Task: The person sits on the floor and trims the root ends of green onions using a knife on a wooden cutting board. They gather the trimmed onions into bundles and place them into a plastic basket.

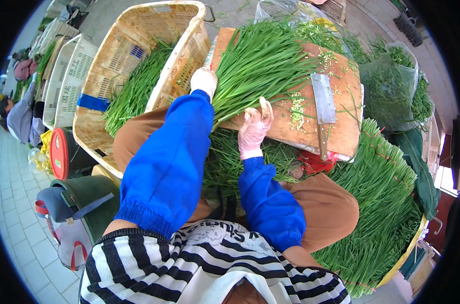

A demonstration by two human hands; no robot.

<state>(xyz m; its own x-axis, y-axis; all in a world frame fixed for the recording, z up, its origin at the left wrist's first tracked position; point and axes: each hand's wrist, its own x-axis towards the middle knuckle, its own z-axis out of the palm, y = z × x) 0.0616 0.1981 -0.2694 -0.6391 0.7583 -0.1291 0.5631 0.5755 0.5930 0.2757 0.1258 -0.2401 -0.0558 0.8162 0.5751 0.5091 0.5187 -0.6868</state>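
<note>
A large bunch of garlic chives (260, 64) lies across a wooden board (343, 98), its pale stem ends towards me. My left hand (204, 80), in a whitish glove, is closed at the left side of the stems; its fingertips are hidden and a bit of red shows beside them. My right hand (256, 127), in a thin pinkish glove, is just off the stem ends with fingers apart, holding nothing. To its right a cleaver (323, 100) with a wooden handle rests on the board, among chopped stem pieces (297, 112).
On the left stands a stained plastic crate (116, 41) holding chives (138, 85). Tied chive bundles (378, 197) are stacked at right, below a clear bag of greens (389, 83). Loose trimmings (230, 155) lie under the board. A green bucket (100, 201) stands left; a person (21, 117) is further off.
</note>
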